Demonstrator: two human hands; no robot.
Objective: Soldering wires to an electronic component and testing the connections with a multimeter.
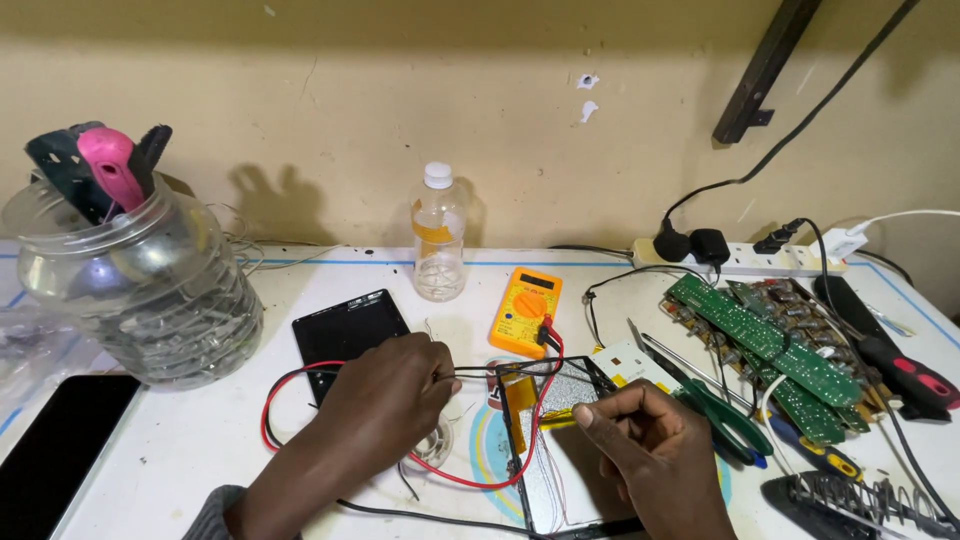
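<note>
An opened flat device (560, 455) with a silver inner plate and yellow tape lies on the white table (180, 440) in front of me. My left hand (385, 395) is closed on a thin probe, whose tip reaches right over the device's top edge. My right hand (650, 440) pinches something small and yellow at the device's right edge; I cannot tell what it is. Red and black leads (290, 385) loop under my left hand and run to an orange multimeter (525, 310) just behind the device.
A black panel (345, 335) lies left of the multimeter, a clear bottle (439, 235) behind it. A large plastic jar (140, 285) stands far left. Green circuit boards (770, 345), pliers (725, 415), screwdrivers, a soldering-iron stand (860, 500) and a power strip (740, 258) fill the right side.
</note>
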